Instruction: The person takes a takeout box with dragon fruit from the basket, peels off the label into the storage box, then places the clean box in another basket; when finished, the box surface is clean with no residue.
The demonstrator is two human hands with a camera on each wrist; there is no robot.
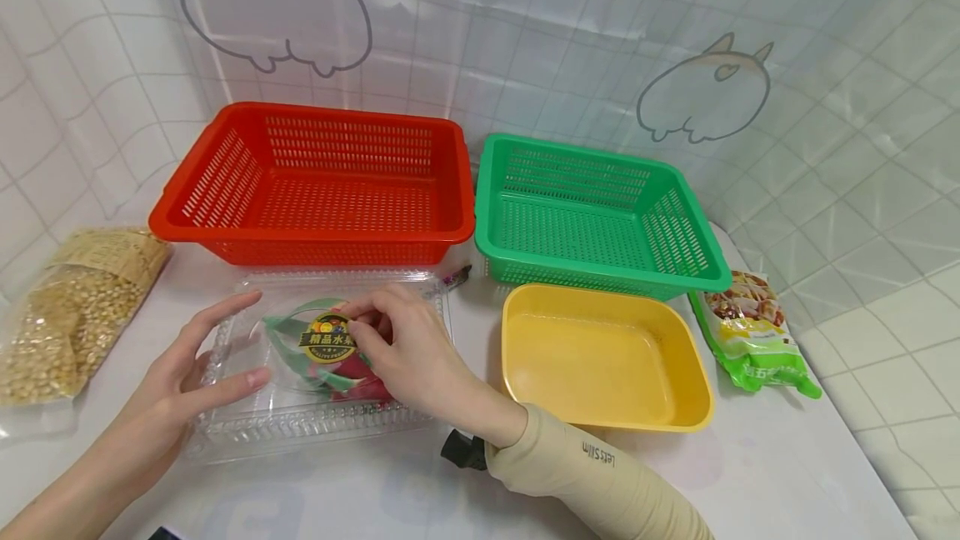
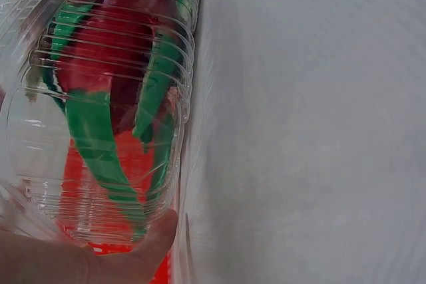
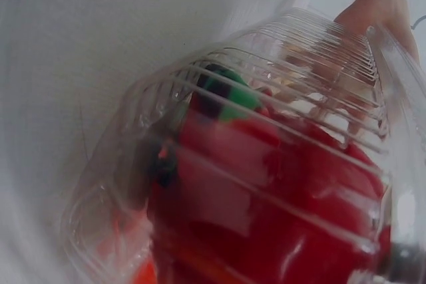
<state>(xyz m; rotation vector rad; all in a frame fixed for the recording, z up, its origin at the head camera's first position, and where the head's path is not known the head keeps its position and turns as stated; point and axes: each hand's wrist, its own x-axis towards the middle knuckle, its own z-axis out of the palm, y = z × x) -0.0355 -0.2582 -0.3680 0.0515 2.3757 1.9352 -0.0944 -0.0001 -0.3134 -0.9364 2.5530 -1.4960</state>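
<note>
A clear plastic clamshell box [image 1: 247, 407] lies in front of the red basket, its lid down over a red dragon fruit [image 1: 363, 382] with green scales. On the lid is a round black and gold fruit sticker [image 1: 327, 338]. My right hand [image 1: 416, 348] has its thumb and index finger at the sticker's right edge, pinching there and covering part of it. My left hand [image 1: 180, 390] rests at the box's left side, thumb and index finger spread along it. The left wrist view shows the thumb [image 2: 156, 244] against the box's end. The fruit [image 3: 266, 197] fills the right wrist view.
Behind the box stand a red basket [image 1: 330, 236] and a green basket [image 1: 600, 273]. A yellow tub [image 1: 600, 365] sits to the right, beside a green-edged food packet [image 1: 750, 332]. At far left lies a bag of pale beans [image 1: 82, 307]. A small dark wrapper [image 1: 456, 277] lies behind the box.
</note>
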